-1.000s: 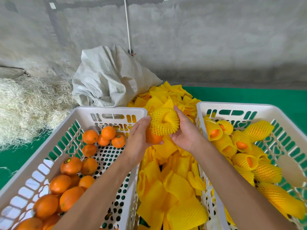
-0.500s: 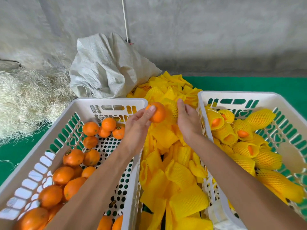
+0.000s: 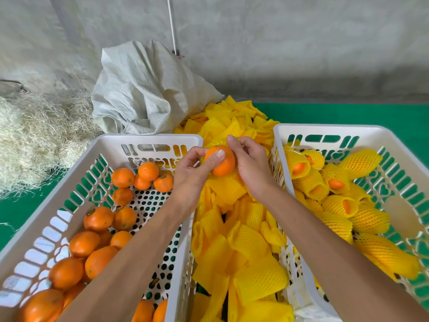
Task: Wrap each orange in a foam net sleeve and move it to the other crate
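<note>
**Sleeving step, one orange in hand**

Your left hand (image 3: 195, 170) grips the orange (image 3: 221, 161) above the net pile (image 3: 243, 240); your right hand (image 3: 249, 161) pinches a net (image 3: 214, 144) behind it. Next: pull it over, then the right crate (image 3: 325, 130).

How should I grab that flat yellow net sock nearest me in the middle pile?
Pinch the foam net sleeve by its open, ragged lower edge, coming from above on your side. It lies flat on top of the pile between the two crates, so that free edge probably lifts without dragging the others along.
</note>
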